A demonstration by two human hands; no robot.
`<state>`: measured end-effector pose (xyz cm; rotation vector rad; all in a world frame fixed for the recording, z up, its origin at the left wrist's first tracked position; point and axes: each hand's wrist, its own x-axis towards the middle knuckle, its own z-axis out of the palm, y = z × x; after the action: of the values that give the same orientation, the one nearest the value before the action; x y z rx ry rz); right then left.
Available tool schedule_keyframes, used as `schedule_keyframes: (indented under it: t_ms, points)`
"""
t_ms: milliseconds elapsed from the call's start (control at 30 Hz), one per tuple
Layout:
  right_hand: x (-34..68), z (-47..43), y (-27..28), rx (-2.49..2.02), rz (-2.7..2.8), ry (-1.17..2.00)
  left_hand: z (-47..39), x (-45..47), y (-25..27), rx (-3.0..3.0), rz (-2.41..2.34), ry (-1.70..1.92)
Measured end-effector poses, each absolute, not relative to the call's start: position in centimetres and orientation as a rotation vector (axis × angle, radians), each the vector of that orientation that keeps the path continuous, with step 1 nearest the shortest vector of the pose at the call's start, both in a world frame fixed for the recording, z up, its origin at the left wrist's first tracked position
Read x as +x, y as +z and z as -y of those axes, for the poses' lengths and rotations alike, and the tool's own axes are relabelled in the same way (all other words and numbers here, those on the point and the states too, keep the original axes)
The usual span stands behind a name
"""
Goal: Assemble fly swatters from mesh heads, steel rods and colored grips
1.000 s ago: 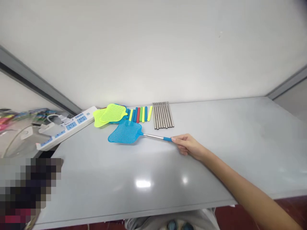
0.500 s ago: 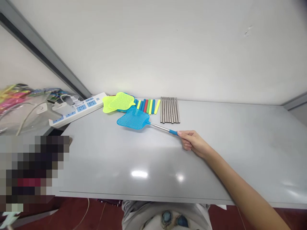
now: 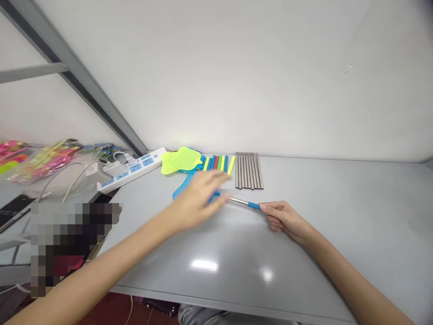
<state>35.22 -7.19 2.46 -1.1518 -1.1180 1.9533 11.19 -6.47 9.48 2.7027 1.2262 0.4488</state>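
My right hand [image 3: 284, 219] is closed on the blue grip of a fly swatter [image 3: 239, 200] with a metal rod. Its blue perforated head [image 3: 182, 187] points left and is largely covered by my left hand [image 3: 199, 198]. That left hand is slightly blurred, fingers stretched and thumb apart, over the place where head and rod meet; whether it touches them I cannot tell. Behind it lie yellow swatter heads [image 3: 182, 159], stacked with blue ones under them. A row of coloured grip sleeves [image 3: 226, 163] and several metal tubes [image 3: 249, 170] lie side by side near the wall.
A white power strip [image 3: 135, 168] with plugs and cables lies at the table's left end. Beyond it are plastic bags of colourful items [image 3: 50, 158] and a dark phone-like object [image 3: 15, 210]. A blurred-out patch covers the left side. The grey table's front edge [image 3: 203, 301] runs below my arms.
My left arm has come in from the lower left, its hand now over the blue swatter head. My right hand keeps its hold on the grip. The camera view has shifted.
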Motion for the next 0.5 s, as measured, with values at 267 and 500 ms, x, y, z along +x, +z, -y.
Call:
schedule_keyframes:
  t_ms: [267,500]
  points:
    - [35.9,6.8,3.2,-1.154,1.599,1.905,7.2,14.3,4.7,2.856,-1.097,-0.056]
    - [35.9,7.0,4.2,-1.181,1.814,1.898,8.2,14.6,5.2,2.876,-1.052,-0.146]
